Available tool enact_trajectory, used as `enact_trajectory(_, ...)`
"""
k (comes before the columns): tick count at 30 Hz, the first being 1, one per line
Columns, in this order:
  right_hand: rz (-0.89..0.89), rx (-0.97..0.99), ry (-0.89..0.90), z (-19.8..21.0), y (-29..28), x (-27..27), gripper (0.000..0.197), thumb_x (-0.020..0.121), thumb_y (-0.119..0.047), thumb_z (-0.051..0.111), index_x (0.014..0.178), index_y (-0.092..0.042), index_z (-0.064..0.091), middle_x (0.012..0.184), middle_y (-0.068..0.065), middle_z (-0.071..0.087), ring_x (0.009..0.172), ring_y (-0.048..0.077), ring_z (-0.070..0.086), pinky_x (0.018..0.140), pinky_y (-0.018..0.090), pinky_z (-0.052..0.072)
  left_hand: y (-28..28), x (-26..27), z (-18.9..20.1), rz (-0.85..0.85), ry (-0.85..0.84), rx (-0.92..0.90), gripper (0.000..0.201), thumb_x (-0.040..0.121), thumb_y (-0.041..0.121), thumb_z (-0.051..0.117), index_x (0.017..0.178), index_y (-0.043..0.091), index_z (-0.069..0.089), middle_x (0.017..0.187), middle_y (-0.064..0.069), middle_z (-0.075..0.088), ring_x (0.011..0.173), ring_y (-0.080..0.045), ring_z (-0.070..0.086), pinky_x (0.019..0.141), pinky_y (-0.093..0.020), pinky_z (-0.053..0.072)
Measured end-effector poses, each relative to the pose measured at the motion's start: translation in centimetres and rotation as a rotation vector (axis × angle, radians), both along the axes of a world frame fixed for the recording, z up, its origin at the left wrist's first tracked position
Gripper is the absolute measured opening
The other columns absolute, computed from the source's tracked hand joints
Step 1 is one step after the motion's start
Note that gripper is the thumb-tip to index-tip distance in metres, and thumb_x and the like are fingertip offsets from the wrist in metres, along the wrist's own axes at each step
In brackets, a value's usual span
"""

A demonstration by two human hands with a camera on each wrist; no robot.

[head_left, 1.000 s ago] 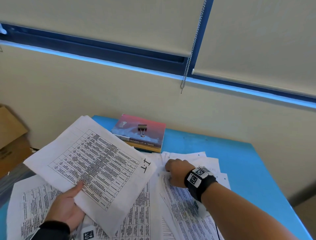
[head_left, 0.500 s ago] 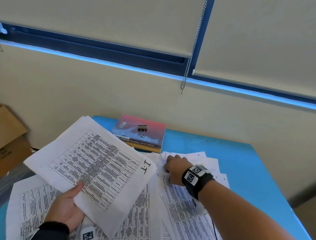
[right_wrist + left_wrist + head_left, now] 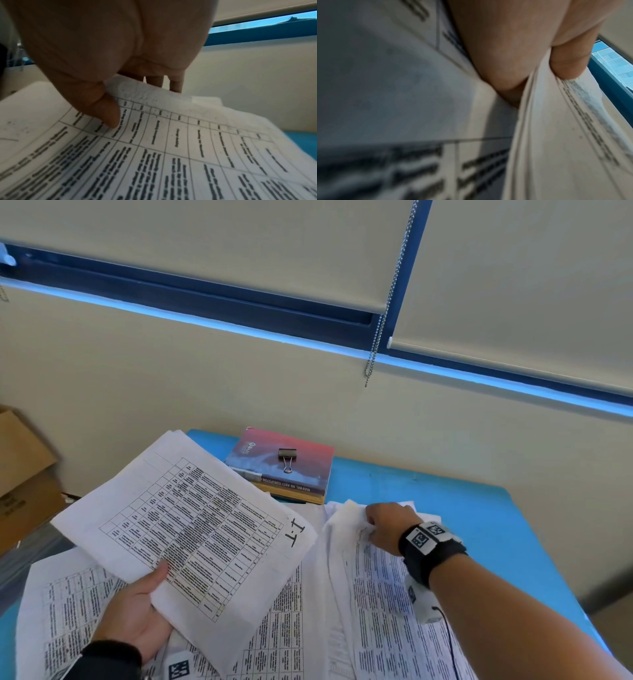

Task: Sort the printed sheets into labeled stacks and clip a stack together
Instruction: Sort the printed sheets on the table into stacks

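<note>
Mid-sorting: left hand (image 3: 132, 616) gripping the I.T-labeled stack (image 3: 191, 518) at 9 o'clock, right hand (image 3: 387, 525) pinching a loose sheet (image 3: 171, 135) at 3 o'clock; next, probably matching its label; binder clip (image 3: 287, 458) untouched at 12 o'clock.

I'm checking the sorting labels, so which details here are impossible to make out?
- Table text on the held stack: too small in the head view, blurred in the left wrist view.
- Label of the sheet the right hand lifts: hidden by the hand.
- Sheets on the table: cut off by the bottom edge.
</note>
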State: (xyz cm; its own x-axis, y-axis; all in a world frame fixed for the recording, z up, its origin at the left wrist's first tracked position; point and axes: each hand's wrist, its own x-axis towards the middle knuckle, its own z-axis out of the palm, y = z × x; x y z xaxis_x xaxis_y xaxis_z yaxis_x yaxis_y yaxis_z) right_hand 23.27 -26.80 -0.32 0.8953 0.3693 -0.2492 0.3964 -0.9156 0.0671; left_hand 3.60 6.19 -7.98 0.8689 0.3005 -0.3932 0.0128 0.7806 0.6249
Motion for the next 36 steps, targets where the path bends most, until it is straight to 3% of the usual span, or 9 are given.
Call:
enact_trajectory(5, -0.122, 0.225, -0.004, 2.9, -3.5, 0.7, 0.024, 0.074, -0.016, 0.057, 0.065, -0.022, 0.036, 0.070, -0.005, 0.046, 0.074, 0.026, 0.049, 0.051, 0.028, 0.031, 0.0, 0.1, 0.0, 0.007, 0.027, 0.020, 0.042, 0.099, 0.016, 0.044, 0.081, 0.013, 0.081, 0.101, -0.014, 0.075, 0.084, -0.029, 0.074, 0.076, -0.053, 0.057)
enact_trajectory(10, -0.140, 0.436, -0.125, 7.2, -6.0, -0.2, 0.012, 0.074, -0.009, 0.060, 0.083, -0.012, 0.052, 0.075, 0.002, 0.056, 0.073, 0.027, 0.051, 0.054, 0.029, 0.034, -0.6, 0.0, 0.6, 0.009, 0.101, 0.069, 0.040, 0.100, 0.015, 0.044, 0.084, 0.011, 0.080, 0.102, -0.016, 0.075, 0.088, -0.032, 0.073, 0.091, -0.053, 0.050)
enact_trajectory(14, -0.145, 0.508, -0.135, 11.0, -7.1, -1.5, 0.027, 0.077, -0.009, 0.062, 0.099, -0.023, 0.053, 0.082, -0.008, 0.059, 0.077, 0.020, 0.059, 0.057, 0.026, 0.040, -0.7, 0.2, 1.5, 0.042, 0.158, 0.080, 0.028, 0.097, 0.015, 0.049, 0.119, 0.006, 0.064, 0.122, -0.022, 0.066, 0.112, -0.040, 0.061, 0.094, -0.057, 0.046)
enact_trajectory(19, -0.068, 0.448, -0.102, 15.9, -7.7, -3.8, 0.015, 0.082, -0.010, 0.062, 0.074, -0.022, 0.063, 0.076, -0.007, 0.066, 0.069, 0.011, 0.062, 0.057, 0.023, 0.044, -0.7, 2.0, 4.7, 0.017, 0.061, 0.260, 0.038, 0.096, 0.009, 0.050, 0.133, 0.011, 0.056, 0.126, -0.015, 0.066, 0.117, -0.037, 0.060, 0.102, -0.061, 0.042)
enact_trajectory(22, 0.000, 0.469, -0.104, 18.7, -7.5, -5.4, 0.015, 0.084, -0.016, 0.065, 0.074, -0.028, 0.065, 0.077, -0.008, 0.071, 0.072, 0.010, 0.066, 0.062, 0.025, 0.049, -0.9, 3.5, 8.1, -0.032, -0.006, 0.424, 0.037, 0.096, 0.006, 0.052, 0.132, 0.008, 0.057, 0.124, -0.015, 0.067, 0.116, -0.036, 0.061, 0.102, -0.056, 0.043)
enact_trajectory(27, 0.128, 0.423, -0.166, 23.2, -6.1, -8.3, 0.019, 0.088, -0.024, 0.067, 0.076, -0.038, 0.062, 0.078, -0.018, 0.067, 0.074, -0.004, 0.061, 0.061, 0.014, 0.039, -1.7, 5.7, 13.2, -0.087, -0.047, 0.900, 0.024, 0.095, 0.017, 0.060, 0.118, 0.014, 0.064, 0.114, -0.006, 0.067, 0.113, -0.033, 0.061, 0.103, -0.050, 0.043)
enact_trajectory(29, 0.144, 0.398, -0.209, 24.9, -5.5, -9.2, 0.014, 0.089, -0.027, 0.066, 0.079, -0.036, 0.063, 0.078, -0.022, 0.065, 0.076, -0.002, 0.060, 0.061, 0.014, 0.038, -2.6, 6.0, 14.9, -0.166, -0.055, 1.074, 0.010, 0.095, 0.025, 0.060, 0.101, 0.017, 0.063, 0.105, -0.006, 0.065, 0.104, -0.028, 0.062, 0.088, -0.038, 0.047)
enact_trajectory(32, 0.196, 0.410, -0.284, 26.9, -4.5, -10.1, 0.012, 0.087, -0.027, 0.067, 0.080, -0.036, 0.064, 0.077, -0.026, 0.064, 0.076, -0.005, 0.058, 0.063, 0.015, 0.039, -4.5, 6.3, 16.6, -0.231, -0.076, 1.213, 0.023, 0.094, 0.028, 0.061, 0.094, 0.005, 0.061, 0.087, -0.007, 0.057, 0.084, -0.021, 0.054, 0.071, -0.031, 0.040)
enact_trajectory(36, 0.300, 0.443, -0.390, 28.1, -2.5, -9.9, 0.021, 0.086, -0.026, 0.070, 0.106, -0.023, 0.067, 0.119, -0.011, 0.060, 0.102, 0.011, 0.057, 0.090, 0.027, 0.043, -7.1, 5.9, 18.3, -0.377, -0.166, 1.277, 0.037, 0.085, 0.039, 0.062, 0.094, 0.004, 0.068, 0.085, -0.019, 0.071, 0.079, -0.039, 0.065, 0.076, -0.044, 0.053)
